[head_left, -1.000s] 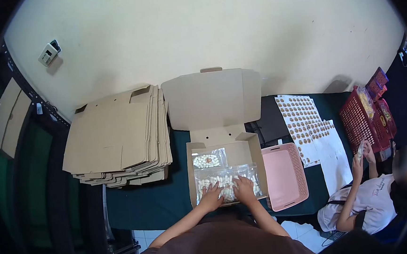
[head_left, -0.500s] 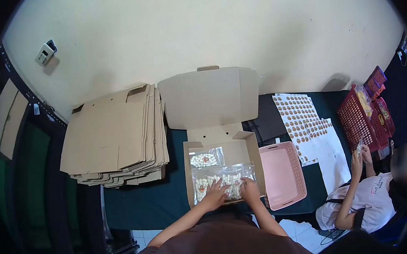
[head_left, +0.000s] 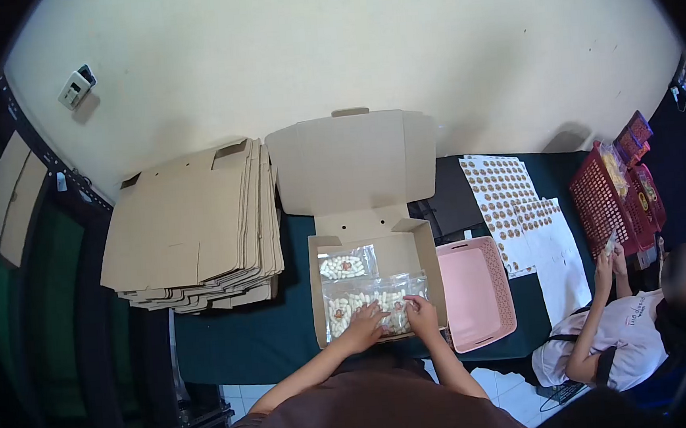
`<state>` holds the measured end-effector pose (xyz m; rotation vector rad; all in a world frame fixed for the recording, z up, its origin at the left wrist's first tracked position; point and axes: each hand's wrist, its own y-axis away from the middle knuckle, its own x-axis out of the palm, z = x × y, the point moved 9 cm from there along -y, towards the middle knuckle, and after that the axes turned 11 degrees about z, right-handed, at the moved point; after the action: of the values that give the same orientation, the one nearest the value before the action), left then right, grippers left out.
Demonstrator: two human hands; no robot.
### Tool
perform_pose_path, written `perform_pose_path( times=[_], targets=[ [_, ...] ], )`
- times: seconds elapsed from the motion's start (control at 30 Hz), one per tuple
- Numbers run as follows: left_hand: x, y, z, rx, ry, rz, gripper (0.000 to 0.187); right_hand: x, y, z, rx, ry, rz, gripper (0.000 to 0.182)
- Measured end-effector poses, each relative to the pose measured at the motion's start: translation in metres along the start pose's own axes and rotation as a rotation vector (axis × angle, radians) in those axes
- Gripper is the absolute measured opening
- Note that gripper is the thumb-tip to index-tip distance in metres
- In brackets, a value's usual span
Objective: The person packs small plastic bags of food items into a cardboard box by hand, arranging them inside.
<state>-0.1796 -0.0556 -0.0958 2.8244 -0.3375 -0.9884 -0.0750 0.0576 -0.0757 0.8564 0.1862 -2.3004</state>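
An open cardboard box (head_left: pixel 432 275) stands in front of me with its lid raised at the back. Inside lie clear plastic bags of small white pieces, each with a round orange-brown sticker. One bag (head_left: pixel 345 267) is in the back left part; another bag (head_left: pixel 338 306) lies at the front left. My left hand (head_left: pixel 363 329) rests on the front bags with fingers spread. At the box's front right, my right hand (head_left: pixel 423 317) has its fingers drawn together at the edge of a front-right bag (head_left: pixel 396 294). My hands partly cover the front bags.
Left of the box is a tall stack of flattened cardboard boxes (head_left: pixel 177 225). A pink plastic basket (head_left: pixel 508 298) stands right beside it, with sticker sheets (head_left: pixel 505 195) behind. Farther right are a red basket (head_left: pixel 596 188) and a seated person (head_left: pixel 622 338) holding something small.
My right hand shifts slightly at the front-right bag, its fingers near the bag's edge. My left hand stays on the bags, moving very little. The box stays in place.
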Motion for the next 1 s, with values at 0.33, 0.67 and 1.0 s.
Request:
perform_pose_path(
  times=[0.33,0.67,1.0],
  targets=[
    [-0.027,0.054,0.048,-0.435,0.122,-0.159,0.056,0.088,-0.008,0.015,0.058,-0.308,0.363,0.022],
    [-0.021,0.059,0.061,-0.419,0.235,-0.16,0.057,0.113,-0.021,0.001,0.088,-0.627,0.388,0.032],
    [-0.024,0.063,0.059,-0.424,0.292,-0.187,0.059,0.111,-0.028,0.023,-0.072,-0.242,0.422,0.02]
  ],
)
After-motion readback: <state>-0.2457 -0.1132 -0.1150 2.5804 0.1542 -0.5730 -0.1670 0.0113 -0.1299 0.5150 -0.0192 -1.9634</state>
